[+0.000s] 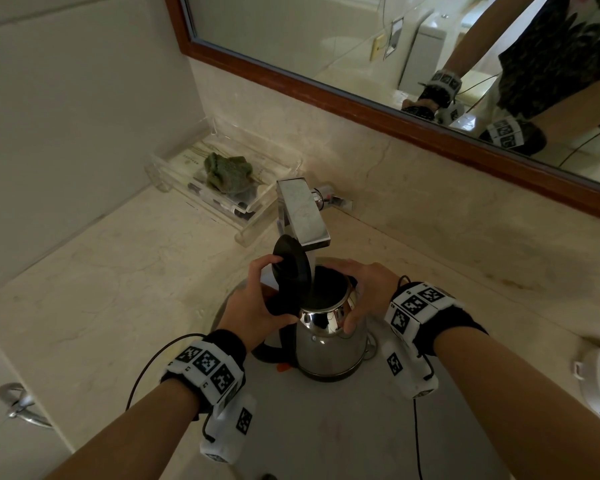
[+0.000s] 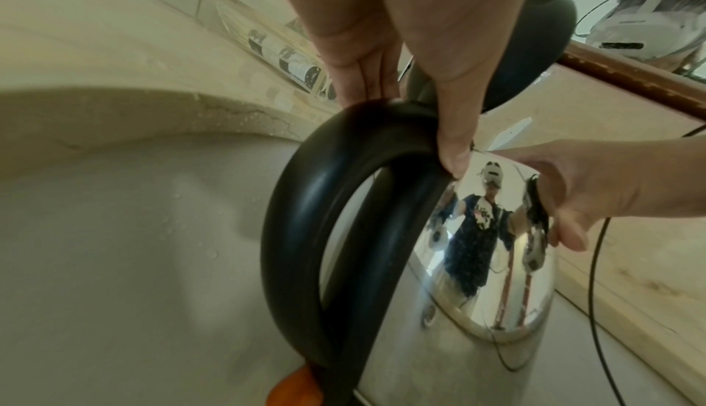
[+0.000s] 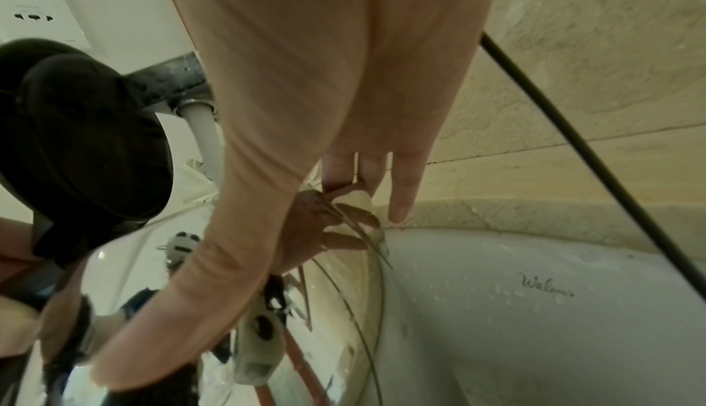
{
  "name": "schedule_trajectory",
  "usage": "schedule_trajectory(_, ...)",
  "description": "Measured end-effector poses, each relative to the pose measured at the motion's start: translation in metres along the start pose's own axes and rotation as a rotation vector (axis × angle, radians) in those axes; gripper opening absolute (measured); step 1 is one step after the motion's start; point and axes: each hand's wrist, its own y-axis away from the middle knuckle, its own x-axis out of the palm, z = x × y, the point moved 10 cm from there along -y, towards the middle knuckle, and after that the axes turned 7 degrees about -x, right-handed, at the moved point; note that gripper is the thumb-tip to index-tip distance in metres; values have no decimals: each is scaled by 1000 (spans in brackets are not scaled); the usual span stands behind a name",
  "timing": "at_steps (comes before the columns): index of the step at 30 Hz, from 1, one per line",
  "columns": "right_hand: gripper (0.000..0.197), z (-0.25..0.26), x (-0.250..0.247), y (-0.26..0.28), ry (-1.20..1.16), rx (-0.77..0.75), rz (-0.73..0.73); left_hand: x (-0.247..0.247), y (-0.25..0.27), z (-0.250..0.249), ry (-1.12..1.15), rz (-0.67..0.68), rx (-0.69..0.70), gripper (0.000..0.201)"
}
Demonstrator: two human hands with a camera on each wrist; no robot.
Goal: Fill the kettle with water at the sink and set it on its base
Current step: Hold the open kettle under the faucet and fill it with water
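Kettle (image 1: 329, 341) in sink (image 1: 343, 427), under tap (image 1: 302, 213), lid (image 1: 290, 271) tipped open. Left hand (image 1: 257, 306) grips handle (image 2: 305, 216), fingers on lid. Right hand (image 1: 364, 292) clasps kettle's rim.

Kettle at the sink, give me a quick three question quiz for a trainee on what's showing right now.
1. True or false: the kettle lid is closed.
2. Which hand steadies the shiny body: A left hand, B right hand?
3. Fill in: the kettle's mouth sits under the ____.

Key: 1 false, it stands open. 2 B; the left is at the handle and lid. 3 faucet.
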Motion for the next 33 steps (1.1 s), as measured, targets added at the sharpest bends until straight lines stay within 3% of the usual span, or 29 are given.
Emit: schedule_trajectory(33,111,5,-3,4,-31,-19,-13,-1,1,-3,5,-5,18,92)
